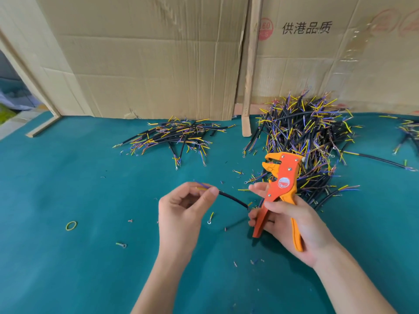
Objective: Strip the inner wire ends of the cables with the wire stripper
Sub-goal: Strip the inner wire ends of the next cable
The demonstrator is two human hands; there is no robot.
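My left hand [181,209] pinches one end of a short black cable [233,199] between thumb and forefinger, with its yellow and purple inner wires poking out above the fingers. The cable slants down to the right toward my right hand [288,220]. That hand grips the handles of an orange wire stripper [280,184], held upright with its jaws at the top, pointing left. The jaws hold nothing. A big heap of cables [306,141] lies just behind the stripper. A smaller pile of cables [176,137] lies at the back centre.
The green table cover [68,189] carries scattered insulation scraps, a yellow rubber band [71,225] at the left and a loose ring terminal [122,245]. Cardboard sheets [147,60] and a wooden strip [249,71] stand along the back. More cables [405,132] lie at the right edge.
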